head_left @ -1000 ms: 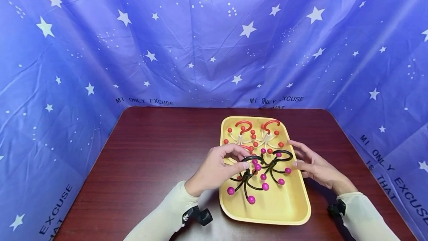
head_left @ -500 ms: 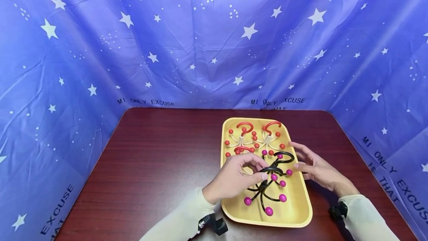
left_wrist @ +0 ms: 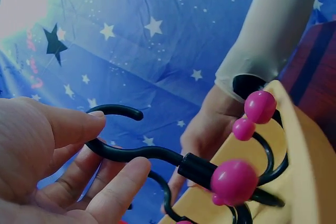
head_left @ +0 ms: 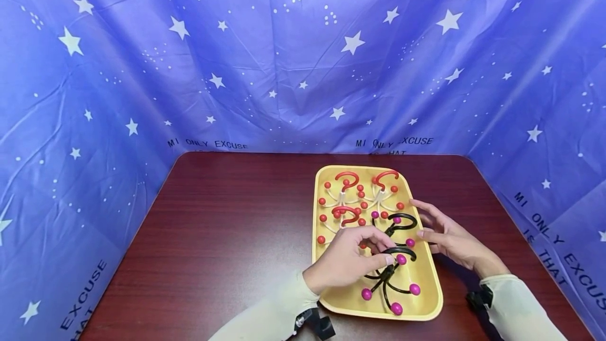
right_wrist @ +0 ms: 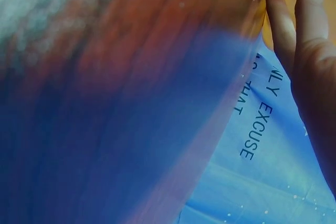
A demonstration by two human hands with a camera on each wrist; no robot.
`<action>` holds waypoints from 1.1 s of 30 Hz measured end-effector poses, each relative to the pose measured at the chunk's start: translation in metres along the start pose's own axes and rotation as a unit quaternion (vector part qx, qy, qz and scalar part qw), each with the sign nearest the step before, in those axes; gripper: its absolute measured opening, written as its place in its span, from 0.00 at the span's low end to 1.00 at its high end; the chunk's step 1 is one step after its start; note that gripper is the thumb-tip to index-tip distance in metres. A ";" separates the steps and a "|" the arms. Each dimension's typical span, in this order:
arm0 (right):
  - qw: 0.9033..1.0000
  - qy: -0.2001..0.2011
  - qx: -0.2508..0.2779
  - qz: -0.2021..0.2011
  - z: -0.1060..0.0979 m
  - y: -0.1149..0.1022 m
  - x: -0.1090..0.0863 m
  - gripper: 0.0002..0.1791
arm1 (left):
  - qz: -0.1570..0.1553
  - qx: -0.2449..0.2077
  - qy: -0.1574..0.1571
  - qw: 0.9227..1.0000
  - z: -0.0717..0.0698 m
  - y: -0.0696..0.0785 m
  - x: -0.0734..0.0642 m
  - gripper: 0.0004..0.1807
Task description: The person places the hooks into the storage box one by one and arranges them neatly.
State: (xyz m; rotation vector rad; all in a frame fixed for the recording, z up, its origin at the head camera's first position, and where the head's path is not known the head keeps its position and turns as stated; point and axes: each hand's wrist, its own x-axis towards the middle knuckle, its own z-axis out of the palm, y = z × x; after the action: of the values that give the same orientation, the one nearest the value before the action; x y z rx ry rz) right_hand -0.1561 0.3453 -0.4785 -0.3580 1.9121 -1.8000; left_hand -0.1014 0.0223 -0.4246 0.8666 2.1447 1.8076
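My left hand (head_left: 347, 259) pinches the hooked handle of a black head massager (head_left: 389, 273) between thumb and fingers, over the near part of a yellow tray (head_left: 423, 301). The massager's curved prongs end in magenta balls and point down. In the left wrist view the black hook (left_wrist: 123, 154) lies across the fingertips. At the tray's right rim, my right hand (head_left: 456, 243) rests with its fingers loosely spread along the outside. A second black massager (head_left: 402, 221) lies in the tray just beyond the held one, partly covered by it and by the left hand.
Three massagers with red hooks, pale prongs and red balls fill the far and left part of the tray, including one red hook (head_left: 347, 175). The tray stands on a dark red wooden table (head_left: 236, 225). A blue star-printed curtain (head_left: 265, 67) surrounds the table.
My left hand has moved right and nearer with the held massager, from over the tray's left side to its near middle. The right hand stays at the rim.
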 end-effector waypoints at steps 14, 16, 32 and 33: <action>1.000 -0.016 0.013 -0.012 -0.002 0.001 -0.002 0.41 | -0.015 0.023 -0.023 0.999 0.016 -0.011 0.003 0.07; 1.000 -0.020 0.014 -0.016 -0.003 0.002 -0.002 0.41 | -0.019 0.023 -0.027 0.999 0.018 -0.013 0.003 0.07; 1.000 -0.014 0.000 -0.010 -0.007 0.004 -0.002 0.42 | -0.031 0.051 -0.028 0.998 0.027 -0.019 0.002 0.07; 1.000 -0.013 -0.001 -0.010 -0.007 0.004 -0.002 0.42 | -0.030 0.050 -0.028 0.998 0.027 -0.018 0.002 0.07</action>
State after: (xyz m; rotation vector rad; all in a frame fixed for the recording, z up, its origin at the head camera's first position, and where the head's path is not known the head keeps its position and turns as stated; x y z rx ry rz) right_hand -0.1574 0.3530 -0.4820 -0.4010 1.8989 -1.7962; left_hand -0.0950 0.0443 -0.4478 0.8538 2.2166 1.6406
